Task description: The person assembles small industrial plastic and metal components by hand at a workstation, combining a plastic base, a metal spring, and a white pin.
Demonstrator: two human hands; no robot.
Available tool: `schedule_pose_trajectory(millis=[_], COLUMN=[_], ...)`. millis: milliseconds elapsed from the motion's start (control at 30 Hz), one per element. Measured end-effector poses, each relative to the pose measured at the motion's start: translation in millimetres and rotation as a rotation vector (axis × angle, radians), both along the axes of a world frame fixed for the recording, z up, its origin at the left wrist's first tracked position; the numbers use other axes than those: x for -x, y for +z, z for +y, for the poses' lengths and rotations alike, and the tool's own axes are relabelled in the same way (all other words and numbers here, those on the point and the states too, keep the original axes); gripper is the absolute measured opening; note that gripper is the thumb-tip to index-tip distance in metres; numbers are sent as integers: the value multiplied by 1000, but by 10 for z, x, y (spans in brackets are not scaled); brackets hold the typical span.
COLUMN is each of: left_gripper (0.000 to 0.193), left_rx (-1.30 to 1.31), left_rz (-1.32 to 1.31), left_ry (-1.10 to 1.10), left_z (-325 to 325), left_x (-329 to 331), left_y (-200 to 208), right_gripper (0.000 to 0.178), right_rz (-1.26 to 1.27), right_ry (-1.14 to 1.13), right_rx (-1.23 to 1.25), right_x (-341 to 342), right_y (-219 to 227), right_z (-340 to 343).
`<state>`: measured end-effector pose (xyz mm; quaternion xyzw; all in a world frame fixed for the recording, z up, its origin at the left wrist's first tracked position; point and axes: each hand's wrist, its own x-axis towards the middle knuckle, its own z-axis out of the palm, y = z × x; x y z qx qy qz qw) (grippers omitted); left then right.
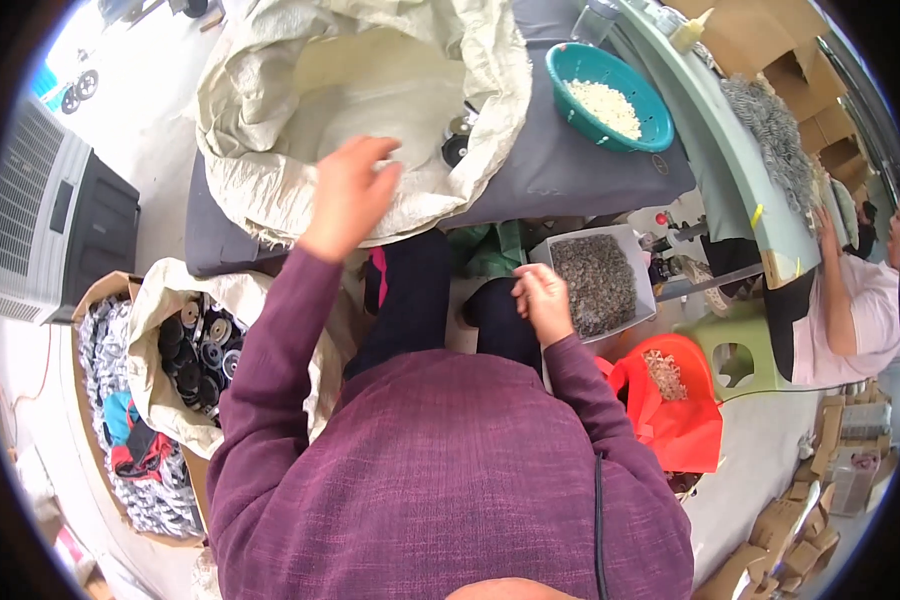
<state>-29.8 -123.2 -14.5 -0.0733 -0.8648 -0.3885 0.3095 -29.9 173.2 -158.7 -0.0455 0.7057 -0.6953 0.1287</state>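
Observation:
My left hand [352,195] is over the near rim of a big off-white woven sack [232,140] lying spread on a dark-covered table. Its fingers are apart and nothing shows in them. Inside the sack, towards its right side, are a few black and silver wheels [456,148]. Above my right thigh is my right hand [543,305], its fingers curled together; whatever they may hold is hidden. Beside that hand stands a pale bin [562,240] full of small dull metal-looking parts [598,285].
A teal basket [554,75] holds small white pieces. At left, a second sack [150,330] of black wheels sits by a carton [85,385]. A red-orange container [705,365] and a green stool [755,345] stand at right. Another person [850,310] works beyond.

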Motion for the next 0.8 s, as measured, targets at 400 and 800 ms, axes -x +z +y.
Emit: schedule_pose_trajectory(millis=[400,800], left_gripper=[23,33], left_rx=[661,-860], left_rz=[-192,-376], left_ry=[-81,-219], left_z=[311,-54], left_x=[1015,-7], left_y=[-532,-21], right_gripper=[15,25], right_rz=[139,305], right_ry=[-117,62], right_rx=[-58,63], right_x=[-74,-201], right_y=[-68,779], right_z=[-130,-307])
